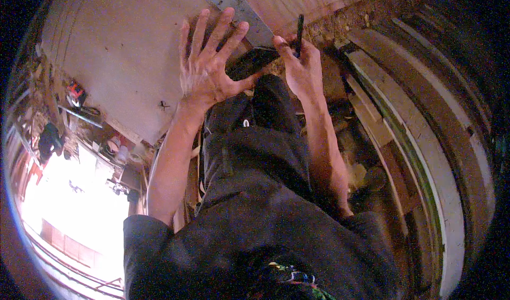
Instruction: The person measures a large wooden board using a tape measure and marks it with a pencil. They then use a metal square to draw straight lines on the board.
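While the right hand (306,71) grips a stick (300,28), upper centre, the splayed left hand (206,73) should brace the panel (119,61).

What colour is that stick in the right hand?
The stick looks black, clearest in the head view.

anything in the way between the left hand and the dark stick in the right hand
Only the thumb of the right hand, beside the lower part of the dark stick. Nothing visible stands between the left hand and the stick's upper end.
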Tool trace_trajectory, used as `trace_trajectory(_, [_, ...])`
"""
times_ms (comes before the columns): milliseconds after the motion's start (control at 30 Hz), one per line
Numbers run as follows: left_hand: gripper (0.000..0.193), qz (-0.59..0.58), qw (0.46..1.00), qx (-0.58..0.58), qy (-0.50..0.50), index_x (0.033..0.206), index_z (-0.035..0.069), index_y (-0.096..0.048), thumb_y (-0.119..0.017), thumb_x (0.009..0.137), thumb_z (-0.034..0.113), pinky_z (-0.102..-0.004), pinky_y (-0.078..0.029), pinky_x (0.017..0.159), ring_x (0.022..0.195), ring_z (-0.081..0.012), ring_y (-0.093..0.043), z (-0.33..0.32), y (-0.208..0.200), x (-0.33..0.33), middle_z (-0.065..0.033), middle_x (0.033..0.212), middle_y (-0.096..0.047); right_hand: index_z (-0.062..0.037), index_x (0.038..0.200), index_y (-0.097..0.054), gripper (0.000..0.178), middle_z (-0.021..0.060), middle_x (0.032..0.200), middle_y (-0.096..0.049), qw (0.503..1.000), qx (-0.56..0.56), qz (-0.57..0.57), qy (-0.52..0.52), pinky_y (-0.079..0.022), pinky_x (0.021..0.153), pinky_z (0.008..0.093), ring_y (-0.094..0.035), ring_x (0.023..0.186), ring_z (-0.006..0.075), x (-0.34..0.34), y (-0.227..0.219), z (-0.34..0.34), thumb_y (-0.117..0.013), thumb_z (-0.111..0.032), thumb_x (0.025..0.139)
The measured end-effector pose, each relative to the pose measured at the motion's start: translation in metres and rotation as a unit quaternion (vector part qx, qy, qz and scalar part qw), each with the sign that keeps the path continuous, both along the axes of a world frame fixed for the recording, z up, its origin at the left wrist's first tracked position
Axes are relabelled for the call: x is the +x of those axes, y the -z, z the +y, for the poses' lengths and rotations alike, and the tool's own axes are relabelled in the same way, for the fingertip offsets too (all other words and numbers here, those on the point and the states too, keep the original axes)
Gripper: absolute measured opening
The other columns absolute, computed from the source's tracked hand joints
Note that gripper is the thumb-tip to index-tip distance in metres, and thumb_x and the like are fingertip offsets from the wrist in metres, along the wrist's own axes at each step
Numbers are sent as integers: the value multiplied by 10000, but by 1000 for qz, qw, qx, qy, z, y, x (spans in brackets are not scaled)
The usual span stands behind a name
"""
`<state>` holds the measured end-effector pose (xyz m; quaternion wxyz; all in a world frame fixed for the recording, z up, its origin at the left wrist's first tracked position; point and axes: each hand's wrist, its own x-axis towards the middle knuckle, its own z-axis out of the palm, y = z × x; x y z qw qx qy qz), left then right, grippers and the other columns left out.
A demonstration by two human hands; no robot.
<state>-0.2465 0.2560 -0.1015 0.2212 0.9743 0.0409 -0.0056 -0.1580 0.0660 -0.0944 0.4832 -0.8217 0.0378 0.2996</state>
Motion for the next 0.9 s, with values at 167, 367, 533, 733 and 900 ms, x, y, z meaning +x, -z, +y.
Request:
trace_trajectory(167, [952,6,1000,-9,-2,1543,333,-538,-813,702,685,-606,-120,1308,1588,-339,-259,3,3,-1,27,1700,-366,-45,849,-653,374,-42,722,-549,986,65,-83,131,-396,622,319,-486,673,111,-1,11,-18,-664,-358,1052])
trace_trajectory(367, [962,-8,1000,-23,-18,1536,336,-538,-873,674,601,-589,-123,1316,1587,-327,-271,1,3,-2,40,1702,-359,-16,962,-761,298,53,798,-698,943,42,-315,-95,-508,690,328,-627,730,174,41,-17,-5,-680,-290,1048])
trace_trajectory(533, [984,-8,1000,-9,-13,1528,328,-542,-916,639,521,-587,-141,1318,1581,-324,-285,3,7,-1,45,1694,-371,-21,1009,-793,199,95,891,-769,931,26,-340,-130,-549,688,284,-713,752,160,46,-5,9,-777,-217,982])
trace_trajectory(733, [967,-10,1000,-15,-14,1509,321,-561,-925,630,493,-595,-161,1314,1573,-327,-298,0,2,-1,40,1683,-389,-20,979,-789,199,108,873,-761,926,33,-348,-145,-552,674,319,-715,736,186,49,-6,15,-767,-218,987])
trace_trajectory(900, [956,-6,999,-37,-20,1506,314,-566,-920,637,499,-598,-162,1311,1573,-337,-295,0,1,2,33,1678,-400,-18,959,-771,176,136,854,-747,886,39,-418,-199,-550,665,354,-723,723,248,53,-2,11,-754,-191,983])
